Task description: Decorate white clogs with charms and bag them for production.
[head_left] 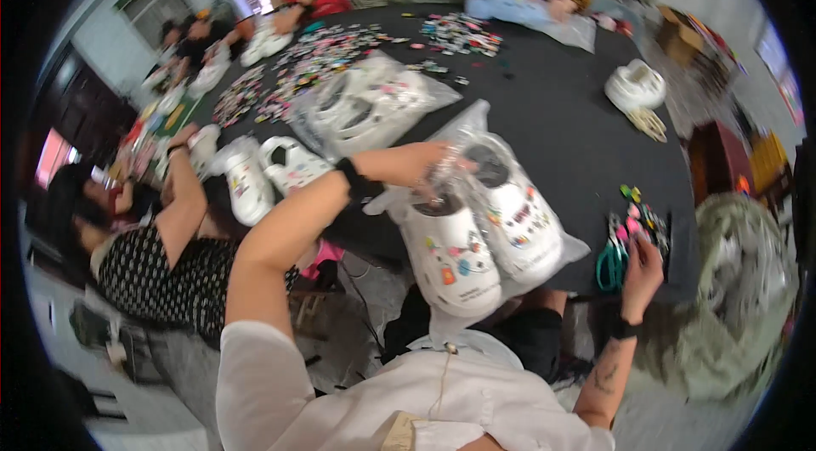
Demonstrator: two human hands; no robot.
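My left hand [422,164] grips the gathered top of a clear plastic bag [544,196] at the near edge of a black table [561,119]. Inside the bag lies a pair of white clogs [480,243] decorated with small colourful charms. My right hand [639,268] rests at the table's right edge, fingers on a pile of small colourful charms [642,221], next to green-handled pliers [607,262]. Both wrists wear a black band.
A second bagged pair of white clogs [365,107] lies further back. Loose white clogs [259,170] sit at the left, another white pair [635,85] at the right. Charms [323,51] cover the far table. A person [161,230] sits left; other people work across the table.
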